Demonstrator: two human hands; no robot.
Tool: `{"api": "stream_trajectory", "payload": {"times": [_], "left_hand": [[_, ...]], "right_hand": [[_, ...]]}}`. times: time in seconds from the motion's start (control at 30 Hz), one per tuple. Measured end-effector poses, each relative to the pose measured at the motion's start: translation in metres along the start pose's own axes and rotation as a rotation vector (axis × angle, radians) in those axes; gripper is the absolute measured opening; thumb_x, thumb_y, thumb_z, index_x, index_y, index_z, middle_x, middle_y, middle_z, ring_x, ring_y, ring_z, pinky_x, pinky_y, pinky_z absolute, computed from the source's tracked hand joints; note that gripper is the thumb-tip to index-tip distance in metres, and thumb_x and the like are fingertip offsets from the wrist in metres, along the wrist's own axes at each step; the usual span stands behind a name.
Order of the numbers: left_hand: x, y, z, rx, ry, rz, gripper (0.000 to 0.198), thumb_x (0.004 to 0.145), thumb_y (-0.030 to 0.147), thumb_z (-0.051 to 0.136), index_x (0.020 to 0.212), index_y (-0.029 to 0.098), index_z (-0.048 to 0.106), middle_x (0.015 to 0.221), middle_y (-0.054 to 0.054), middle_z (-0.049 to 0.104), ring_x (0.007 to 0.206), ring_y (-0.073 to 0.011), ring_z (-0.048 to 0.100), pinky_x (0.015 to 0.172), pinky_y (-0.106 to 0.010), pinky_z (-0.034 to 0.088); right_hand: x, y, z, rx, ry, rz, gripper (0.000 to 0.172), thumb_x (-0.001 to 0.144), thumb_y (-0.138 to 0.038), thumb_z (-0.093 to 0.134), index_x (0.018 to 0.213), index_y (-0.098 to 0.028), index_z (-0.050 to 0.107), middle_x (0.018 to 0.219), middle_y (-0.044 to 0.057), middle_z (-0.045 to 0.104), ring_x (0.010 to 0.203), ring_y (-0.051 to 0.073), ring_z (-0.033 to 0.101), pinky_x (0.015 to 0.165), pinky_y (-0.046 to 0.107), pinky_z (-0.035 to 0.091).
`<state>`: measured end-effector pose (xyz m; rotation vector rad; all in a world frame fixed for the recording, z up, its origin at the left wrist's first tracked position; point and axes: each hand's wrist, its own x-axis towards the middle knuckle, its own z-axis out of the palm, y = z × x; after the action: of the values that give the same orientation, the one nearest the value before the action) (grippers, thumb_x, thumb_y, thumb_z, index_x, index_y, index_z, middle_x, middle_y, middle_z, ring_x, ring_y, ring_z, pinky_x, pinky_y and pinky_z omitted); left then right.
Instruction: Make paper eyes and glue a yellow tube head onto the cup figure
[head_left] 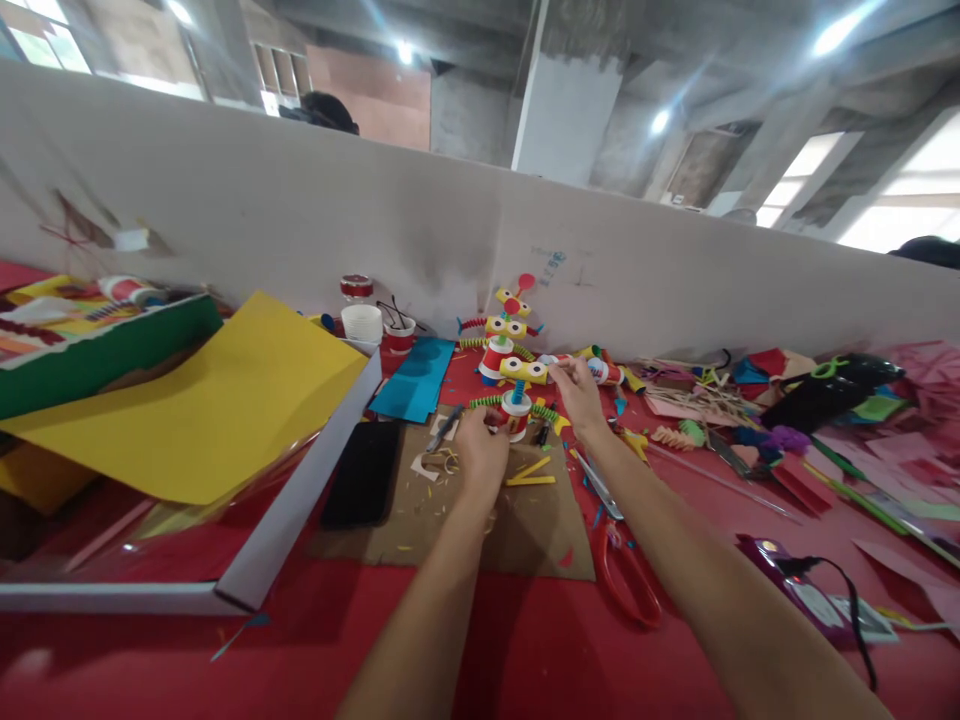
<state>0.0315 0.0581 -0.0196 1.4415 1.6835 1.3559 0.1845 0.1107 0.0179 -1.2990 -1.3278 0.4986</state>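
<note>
A small paper-cup figure [516, 415] stands on the brown cardboard [360, 545]. It has a red and white cup body, a blue spring neck, green folded-paper arms and a yellow head [523, 371] with two round eyes. My left hand [481, 447] is closed at the left side of the cup, its fingertips partly hidden. My right hand [579, 398] pinches at the right end of the head. Behind it, against the white partition, stands another cup figure [496, 358] with yellow eye pieces and a red disc on top.
Left of the cardboard lie a black phone [362, 473] and a white box [300, 500] with yellow paper [217, 410] over it. Scissors with red handles [628, 580], yellow strips [530, 481] and blue paper [415, 382] lie nearby. Paper scraps and a glue gun [806, 590] are at right.
</note>
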Motion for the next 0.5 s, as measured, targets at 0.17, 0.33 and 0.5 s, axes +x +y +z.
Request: {"api": "stream_trajectory", "payload": {"times": [0.17,0.33,0.5], "left_hand": [[-0.001,-0.001,0.002,0.01,-0.027,0.004,0.01,0.068,0.014,0.063,0.077,0.017,0.061,0.079,-0.001,0.065,0.072,-0.0132,0.058,0.066,-0.024,0.042],[-0.001,-0.005,0.005,-0.012,-0.042,0.039,0.01,0.071,0.016,0.059,0.08,0.018,0.063,0.081,-0.002,0.066,0.073,-0.0138,0.058,0.067,-0.025,0.043],[-0.001,-0.004,0.005,-0.01,-0.048,0.042,0.01,0.072,0.016,0.059,0.08,0.017,0.064,0.082,-0.004,0.066,0.074,-0.0143,0.059,0.068,-0.025,0.043]], "right_hand": [[0.017,-0.009,0.003,-0.013,-0.155,0.036,0.036,0.076,-0.052,0.052,0.092,-0.022,0.064,0.097,0.002,0.065,0.093,0.02,0.056,0.084,0.033,0.041],[0.027,-0.021,0.006,-0.024,-0.283,0.048,0.036,0.077,-0.052,0.053,0.089,-0.021,0.066,0.098,0.002,0.066,0.097,0.02,0.056,0.085,0.033,0.04],[0.025,-0.022,0.006,-0.046,-0.325,0.029,0.036,0.072,-0.048,0.059,0.094,-0.02,0.065,0.086,0.001,0.065,0.086,0.019,0.057,0.08,0.032,0.042]]}}
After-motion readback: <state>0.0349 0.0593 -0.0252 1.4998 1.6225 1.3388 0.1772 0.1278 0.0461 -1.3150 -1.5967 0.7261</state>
